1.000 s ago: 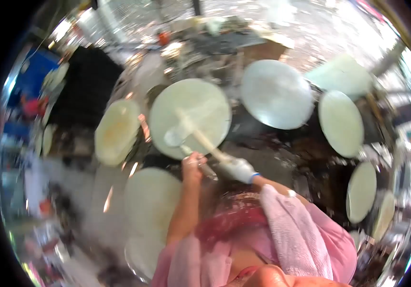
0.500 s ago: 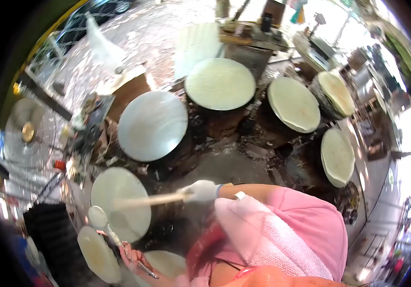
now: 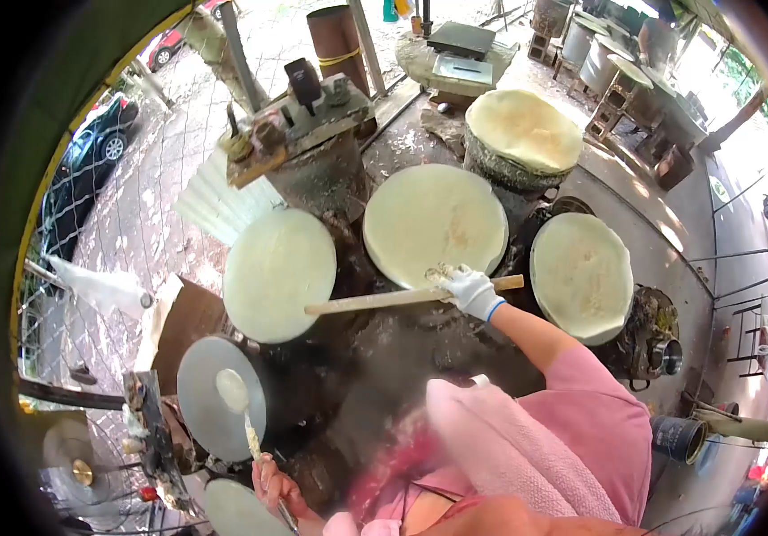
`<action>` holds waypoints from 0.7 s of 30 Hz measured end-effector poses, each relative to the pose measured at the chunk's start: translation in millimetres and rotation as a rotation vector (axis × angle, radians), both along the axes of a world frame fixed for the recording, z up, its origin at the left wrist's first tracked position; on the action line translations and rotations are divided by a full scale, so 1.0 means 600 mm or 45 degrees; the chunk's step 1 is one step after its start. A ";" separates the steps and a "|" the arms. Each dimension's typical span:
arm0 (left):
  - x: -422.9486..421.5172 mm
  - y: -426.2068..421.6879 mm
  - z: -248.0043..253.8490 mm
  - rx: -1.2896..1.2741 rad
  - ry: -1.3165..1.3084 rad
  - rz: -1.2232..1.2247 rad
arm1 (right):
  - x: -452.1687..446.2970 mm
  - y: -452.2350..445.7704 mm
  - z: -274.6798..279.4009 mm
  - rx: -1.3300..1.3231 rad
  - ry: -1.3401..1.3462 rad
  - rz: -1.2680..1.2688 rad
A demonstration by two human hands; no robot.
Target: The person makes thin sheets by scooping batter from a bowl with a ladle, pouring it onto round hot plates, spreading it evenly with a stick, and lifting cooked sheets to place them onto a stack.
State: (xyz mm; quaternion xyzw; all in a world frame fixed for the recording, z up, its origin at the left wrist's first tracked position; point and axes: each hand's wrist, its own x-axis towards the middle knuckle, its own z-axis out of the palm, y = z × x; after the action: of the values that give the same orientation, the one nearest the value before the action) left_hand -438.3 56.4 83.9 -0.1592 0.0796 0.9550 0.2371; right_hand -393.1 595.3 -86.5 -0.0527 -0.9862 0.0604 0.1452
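Note:
My left hand (image 3: pixel 275 487) is closed around the handle of a ladle (image 3: pixel 233 390), whose shaft is caked with pale batter. The ladle's bowl is over a bare grey griddle (image 3: pixel 194 406). My right hand (image 3: pixel 473 293), in a white glove with a blue cuff, is closed on a flat wooden stick (image 3: pixel 375 302). Its fingertips are at the near edge of a large pale flatbread (image 3: pixel 433 223) on the middle griddle; whether they pinch it I cannot tell. The stick's left end is by another round of pale batter (image 3: pixel 279 272).
To the right lies another flatbread (image 3: pixel 580 279) on its griddle. Behind is a stack of flatbreads (image 3: pixel 525 131) on a round stand. A stump table (image 3: pixel 312 134) with small tools stands beyond. Part of a pale round (image 3: pixel 239 511) shows at the bottom left.
The view has turned to the right. My right hand has moved with the stick from the left-hand round to the middle flatbread's edge. The ladle now appears over the bare griddle.

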 end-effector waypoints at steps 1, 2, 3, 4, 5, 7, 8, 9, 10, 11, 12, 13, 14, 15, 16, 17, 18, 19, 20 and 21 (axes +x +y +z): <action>-0.016 0.036 0.007 0.010 0.006 -0.030 | -0.007 0.021 -0.009 -0.029 0.012 0.024; -0.027 0.066 0.015 0.015 0.025 -0.058 | -0.013 0.039 -0.017 -0.058 0.024 0.048; -0.038 0.092 0.024 0.018 0.029 -0.080 | -0.020 0.052 -0.023 0.033 -0.004 0.069; -0.047 0.116 0.030 0.018 0.031 -0.103 | -0.023 0.060 -0.028 0.011 0.008 0.066; -0.056 0.137 0.035 0.022 0.034 -0.124 | -0.025 0.068 -0.031 -0.006 0.017 0.065; -0.071 0.172 0.042 0.027 0.041 -0.162 | -0.034 0.077 0.008 -0.047 0.125 0.064; -0.079 0.186 0.046 -0.022 0.076 -0.189 | -0.041 0.085 0.022 -0.064 0.136 0.048; -0.086 0.197 0.048 -0.063 0.074 -0.182 | -0.048 0.092 0.033 -0.081 0.147 0.031; -0.092 0.207 0.050 -0.102 0.072 -0.177 | -0.056 0.098 0.049 -0.096 0.158 0.013; -0.100 0.215 0.050 -0.138 0.071 -0.174 | -0.063 0.107 0.069 -0.117 0.154 -0.022; -0.110 0.220 0.050 -0.138 0.085 -0.201 | -0.072 0.117 0.092 -0.147 0.200 -0.034; -0.120 0.226 0.048 -0.135 0.097 -0.230 | -0.084 0.129 0.115 -0.173 0.244 -0.046; -0.128 0.229 0.044 -0.129 0.108 -0.258 | -0.097 0.142 0.129 -0.197 0.287 -0.057; -0.136 0.236 0.045 -0.181 0.090 -0.217 | -0.113 0.161 0.138 -0.222 0.335 -0.085; -0.151 0.230 0.034 -0.185 0.120 -0.246 | -0.126 0.178 0.170 -0.214 0.328 -0.128; -0.167 0.220 0.017 -0.187 0.147 -0.273 | -0.142 0.197 0.192 -0.264 0.332 -0.153; -0.182 0.219 0.004 -0.185 0.178 -0.299 | -0.159 0.222 0.215 -0.309 0.338 -0.177; -0.190 0.228 0.007 -0.263 0.173 -0.306 | -0.176 0.246 0.246 -0.331 0.312 -0.247; -0.196 0.241 0.009 -0.272 0.170 -0.302 | -0.192 0.275 0.274 -0.355 0.281 -0.316; -0.199 0.256 0.012 -0.285 0.163 -0.295 | -0.215 0.337 0.254 -0.573 0.310 -0.327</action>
State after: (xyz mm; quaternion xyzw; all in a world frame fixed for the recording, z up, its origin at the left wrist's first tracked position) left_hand -557.8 210.3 91.2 -0.1133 0.2181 0.9147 0.3208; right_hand -521.8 797.7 66.1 -0.2003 -0.9086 0.2648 0.2536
